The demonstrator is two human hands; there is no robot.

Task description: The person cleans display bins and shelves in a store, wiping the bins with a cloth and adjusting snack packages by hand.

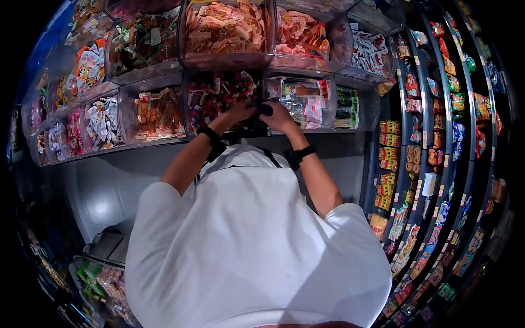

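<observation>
My left hand (240, 111) is at the front of a clear bin of dark red wrapped snacks (221, 92). Its fingers curl in against a black part between my hands, and their tips are hard to see. My right hand (279, 117) closes around a small dark rounded object (266, 110) whose kind I cannot make out. This hand is by the left edge of a bin with clear and pink-labelled packets (306, 106). Both wrists wear black bands, the left band (212, 143) and the right band (299, 157).
Tiered clear bins of wrapped snacks, such as the orange-pink packets (224, 33), rise ahead. Brown packets (158, 115) fill a bin on the left. Shelves of bagged snacks (389, 141) run along the right. At lower left is another container of packets (109, 281).
</observation>
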